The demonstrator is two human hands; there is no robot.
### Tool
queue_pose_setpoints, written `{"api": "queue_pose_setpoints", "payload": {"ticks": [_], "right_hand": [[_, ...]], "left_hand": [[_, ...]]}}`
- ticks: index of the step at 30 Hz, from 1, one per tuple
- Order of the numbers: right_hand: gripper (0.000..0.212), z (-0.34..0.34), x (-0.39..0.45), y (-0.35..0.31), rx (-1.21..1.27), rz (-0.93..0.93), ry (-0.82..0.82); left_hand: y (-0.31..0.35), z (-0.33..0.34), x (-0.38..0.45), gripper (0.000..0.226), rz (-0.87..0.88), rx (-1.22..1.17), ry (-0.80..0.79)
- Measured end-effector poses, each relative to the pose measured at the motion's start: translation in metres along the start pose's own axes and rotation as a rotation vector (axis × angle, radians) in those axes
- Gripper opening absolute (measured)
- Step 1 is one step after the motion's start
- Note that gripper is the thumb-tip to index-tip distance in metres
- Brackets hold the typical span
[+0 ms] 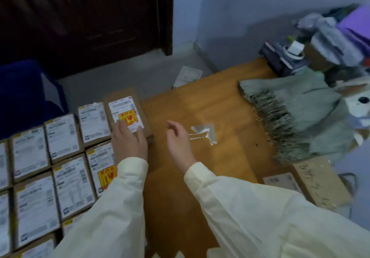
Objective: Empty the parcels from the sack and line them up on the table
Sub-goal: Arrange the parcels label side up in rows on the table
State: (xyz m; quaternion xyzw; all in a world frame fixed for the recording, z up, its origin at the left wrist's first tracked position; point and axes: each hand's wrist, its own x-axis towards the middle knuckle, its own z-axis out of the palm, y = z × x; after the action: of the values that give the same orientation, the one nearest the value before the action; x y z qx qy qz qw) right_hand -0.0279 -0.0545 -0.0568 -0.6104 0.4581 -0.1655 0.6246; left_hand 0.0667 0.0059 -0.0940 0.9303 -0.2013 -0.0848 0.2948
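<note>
Now the left hand (pixel 128 141) is pressing flat on the newest labelled parcel (pixel 128 113), its fingers (pixel 120 126) lying straight and close together on the label. That parcel is lying at the end of the row of parcels (pixel 62 137) on the worktop (pixel 210 101), long axis pointing away from the person. Meanwhile the right hand (pixel 179 139) is hovering just beside it, loosely curled, holding nothing. Farther out on that side the grey sack (pixel 296 105) is lying, so the right hand is probably nearer for the next parcel.
</note>
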Motion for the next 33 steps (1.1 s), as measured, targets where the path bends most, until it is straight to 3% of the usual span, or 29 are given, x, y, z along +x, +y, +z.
{"api": "queue_pose_setpoints", "payload": {"ticks": [4, 7, 11, 14, 16, 18, 23, 26, 28, 33], "right_hand": [[0.033, -0.074, -0.054, -0.030, -0.035, -0.172, 0.077], [0.031, -0.147, -0.083, -0.036, -0.256, -0.251, 0.348], [0.049, -0.246, -0.122, -0.009, -0.756, -0.051, 0.605], [0.076, -0.299, -0.146, 0.024, -0.841, 0.194, 0.598], [0.106, -0.321, -0.154, 0.043, -0.849, 0.346, 0.482], [0.131, -0.332, -0.157, 0.059, -0.834, 0.353, 0.395], [0.138, -0.322, -0.151, 0.093, -0.723, 0.188, 0.207], [0.126, -0.324, -0.140, 0.105, -0.659, -0.001, 0.283], [0.109, -0.337, -0.129, 0.103, -0.595, -0.082, 0.305], [0.058, -0.388, -0.089, 0.080, -0.161, 0.022, 0.153]], "left_hand": [[0.066, 0.022, -0.050, 0.046, 0.196, -0.127, -0.185], [0.112, 0.049, -0.106, 0.047, 0.321, -0.236, -0.506], [0.150, 0.072, -0.182, 0.060, 0.391, -0.165, -0.906], [0.158, 0.086, -0.213, 0.072, 0.318, -0.128, -1.099], [0.154, 0.097, -0.218, 0.086, 0.356, -0.051, -1.113], [0.151, 0.109, -0.215, 0.101, 0.396, 0.004, -1.072], [0.154, 0.133, -0.205, 0.107, 0.367, 0.004, -1.010], [0.160, 0.141, -0.212, 0.093, 0.416, 0.021, -0.898], [0.165, 0.141, -0.217, 0.083, 0.334, -0.075, -0.869], [0.172, 0.122, -0.209, 0.067, 0.121, -0.298, -0.822]]}}
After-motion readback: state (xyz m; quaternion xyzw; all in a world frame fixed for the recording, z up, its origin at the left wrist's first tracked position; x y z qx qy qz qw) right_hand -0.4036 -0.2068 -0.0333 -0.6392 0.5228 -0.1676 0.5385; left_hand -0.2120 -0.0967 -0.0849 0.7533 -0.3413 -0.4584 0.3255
